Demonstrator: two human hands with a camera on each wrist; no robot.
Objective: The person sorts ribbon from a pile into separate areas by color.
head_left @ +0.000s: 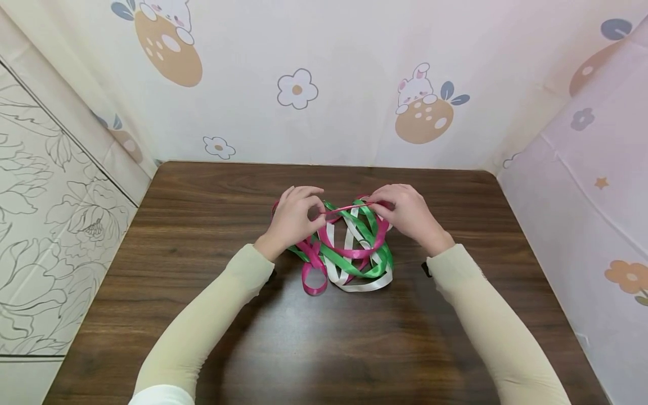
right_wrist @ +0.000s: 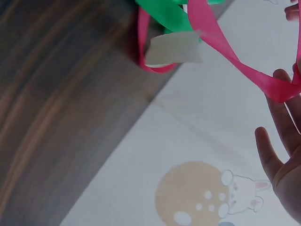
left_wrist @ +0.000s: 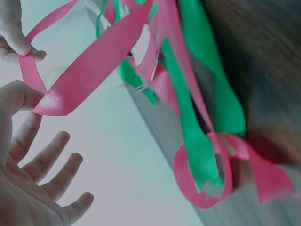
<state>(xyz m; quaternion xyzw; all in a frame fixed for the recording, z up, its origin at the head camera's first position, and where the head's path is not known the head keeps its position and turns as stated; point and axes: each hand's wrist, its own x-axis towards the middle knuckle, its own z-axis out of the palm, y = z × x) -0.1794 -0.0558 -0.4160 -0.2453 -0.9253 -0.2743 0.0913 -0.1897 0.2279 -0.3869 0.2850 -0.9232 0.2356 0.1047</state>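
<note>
- Fingers of the left hand and right hand are pinched on one pink satin ribbon; the left's spare fingers are spread, likely for clearance.
- Between them, its strand is held straight (presumably for separation) above tangled green ribbons and white ribbons.
- Beneath, these are supported by the wooden table.

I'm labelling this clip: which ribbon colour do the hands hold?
The pink ribbon, stretched between left hand and right hand; green ribbon and white ribbon lie below, unheld.
</note>
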